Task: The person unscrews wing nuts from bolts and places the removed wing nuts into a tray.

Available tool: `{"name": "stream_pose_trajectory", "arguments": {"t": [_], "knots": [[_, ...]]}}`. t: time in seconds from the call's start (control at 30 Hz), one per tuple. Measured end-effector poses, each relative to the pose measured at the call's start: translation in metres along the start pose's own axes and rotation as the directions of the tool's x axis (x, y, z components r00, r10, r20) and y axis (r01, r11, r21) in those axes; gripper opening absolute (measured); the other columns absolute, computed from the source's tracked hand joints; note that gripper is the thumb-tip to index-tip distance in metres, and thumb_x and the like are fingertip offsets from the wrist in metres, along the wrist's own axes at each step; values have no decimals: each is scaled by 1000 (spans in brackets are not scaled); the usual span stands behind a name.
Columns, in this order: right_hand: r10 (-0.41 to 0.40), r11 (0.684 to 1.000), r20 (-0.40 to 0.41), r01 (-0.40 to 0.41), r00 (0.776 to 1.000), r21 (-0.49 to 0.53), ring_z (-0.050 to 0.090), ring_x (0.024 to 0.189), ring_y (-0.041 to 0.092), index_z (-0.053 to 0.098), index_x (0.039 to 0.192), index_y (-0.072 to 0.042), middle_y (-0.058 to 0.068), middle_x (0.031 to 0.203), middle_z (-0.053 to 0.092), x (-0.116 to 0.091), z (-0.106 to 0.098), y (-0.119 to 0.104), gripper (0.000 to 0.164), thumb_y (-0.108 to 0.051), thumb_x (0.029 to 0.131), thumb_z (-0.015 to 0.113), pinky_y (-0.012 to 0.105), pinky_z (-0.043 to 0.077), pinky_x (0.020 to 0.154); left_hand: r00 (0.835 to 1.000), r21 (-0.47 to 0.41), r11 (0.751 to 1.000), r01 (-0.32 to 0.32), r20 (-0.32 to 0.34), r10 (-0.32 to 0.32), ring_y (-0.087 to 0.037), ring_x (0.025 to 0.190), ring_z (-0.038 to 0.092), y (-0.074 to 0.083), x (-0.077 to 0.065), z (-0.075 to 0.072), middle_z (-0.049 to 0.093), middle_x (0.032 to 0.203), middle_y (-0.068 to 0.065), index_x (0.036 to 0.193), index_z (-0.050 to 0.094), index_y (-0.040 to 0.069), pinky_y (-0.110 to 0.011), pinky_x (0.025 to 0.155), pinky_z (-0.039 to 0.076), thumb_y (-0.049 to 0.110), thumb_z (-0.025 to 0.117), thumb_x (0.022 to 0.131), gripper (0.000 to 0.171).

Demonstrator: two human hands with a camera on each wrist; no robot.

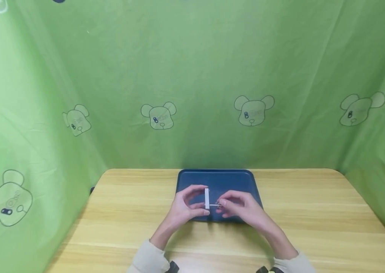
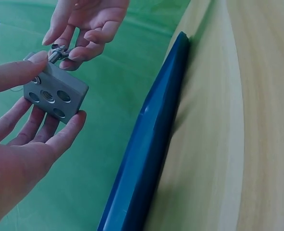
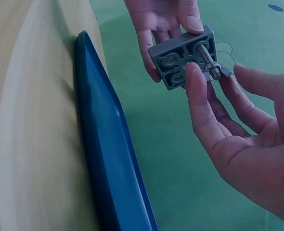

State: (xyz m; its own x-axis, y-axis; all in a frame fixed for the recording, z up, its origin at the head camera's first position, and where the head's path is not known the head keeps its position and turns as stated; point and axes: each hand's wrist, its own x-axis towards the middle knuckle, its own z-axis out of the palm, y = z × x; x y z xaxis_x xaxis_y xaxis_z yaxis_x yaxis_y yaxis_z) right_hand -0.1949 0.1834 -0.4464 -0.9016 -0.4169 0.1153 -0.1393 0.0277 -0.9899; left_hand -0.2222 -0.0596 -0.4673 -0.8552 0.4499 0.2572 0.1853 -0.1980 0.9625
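My left hand (image 1: pixel 183 206) grips a small grey block (image 2: pixel 71 87) by its edges, thumb on one side and fingers on the other. The block stands upright above the tray, with several round holes through its face and a ribbed, hollowed back. A threaded bolt (image 3: pixel 206 53) passes through a hole near one corner and sticks out of the hollowed side. Near its free end sits a metal wing nut (image 3: pixel 213 71). My right hand (image 1: pixel 245 207) has its curled fingers around the wing nut; part of the nut is hidden behind a fingertip.
Below the hands a blue tray (image 1: pixel 213 175) lies on the wooden table (image 1: pixel 138 212), close to the far edge. A green curtain (image 1: pixel 199 57) with bear-head drawings hangs behind the table and along both sides.
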Motion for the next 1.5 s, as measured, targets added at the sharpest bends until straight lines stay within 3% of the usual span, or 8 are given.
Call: {"name": "stream_pose_trajectory", "arguments": {"t": [0.13,0.4,0.67,0.73,0.97,1.2,1.4,1.5], "knots": [[3,1000,4,-3,1000,0,68,102,51,66,113,8,33,113,67,0,1,1,26,-16,103,64,47,65,84,1000,-2,1000,0,-2,0,-30,133,54,-1,-2,1,56,141,-17,137,58,-3,-44,104,57,-17,80,73,69],[12,1000,-2,-12,1000,-21,73,100,35,66,115,9,31,112,69,-1,2,2,27,-14,101,66,41,65,88,1000,-15,1000,-8,-4,8,-31,132,54,-4,-4,2,57,141,-19,137,58,-3,-46,104,56,-18,80,73,69],[33,999,7,-33,999,-2,69,106,45,63,122,14,35,117,66,-4,-1,3,36,-16,101,66,38,62,93,1000,-16,1000,-4,0,4,-30,133,54,-4,-3,3,55,142,-22,138,56,-4,-44,105,56,-17,79,75,68],[32,999,8,-32,999,-17,67,109,47,64,123,13,35,119,65,-4,-2,3,36,-16,100,67,36,62,95,1000,-15,1000,-1,2,1,-30,133,54,-3,-2,3,54,143,-23,138,57,-3,-44,105,56,-17,79,75,68],[16,992,-20,-18,1000,-125,68,116,33,67,126,4,23,126,67,-4,-4,1,37,-17,96,73,26,58,98,1000,-24,1000,7,9,-7,-34,134,52,-3,-1,3,57,141,-16,138,56,-5,-44,105,55,-18,79,75,68],[6,994,-12,-7,1000,-105,69,111,27,65,128,6,26,126,66,-5,-2,0,39,-12,94,74,26,60,95,1000,-31,999,11,15,-11,-36,135,51,-4,-1,3,57,141,-17,140,51,-10,-43,106,55,-19,78,75,71],[10,996,-3,-10,1000,-84,71,107,25,62,129,9,32,128,62,-5,0,1,43,-10,93,75,28,61,93,1000,-46,999,7,7,-6,-44,137,47,-5,-2,2,57,140,-18,138,55,-6,-43,105,55,-20,78,74,69],[17,998,5,-17,1000,-60,72,107,28,61,130,11,34,127,62,-5,0,2,43,-9,94,74,30,62,93,1000,-44,999,8,4,-8,-42,136,49,-5,-2,2,57,140,-18,137,57,-5,-43,105,56,-20,78,74,68]]}}
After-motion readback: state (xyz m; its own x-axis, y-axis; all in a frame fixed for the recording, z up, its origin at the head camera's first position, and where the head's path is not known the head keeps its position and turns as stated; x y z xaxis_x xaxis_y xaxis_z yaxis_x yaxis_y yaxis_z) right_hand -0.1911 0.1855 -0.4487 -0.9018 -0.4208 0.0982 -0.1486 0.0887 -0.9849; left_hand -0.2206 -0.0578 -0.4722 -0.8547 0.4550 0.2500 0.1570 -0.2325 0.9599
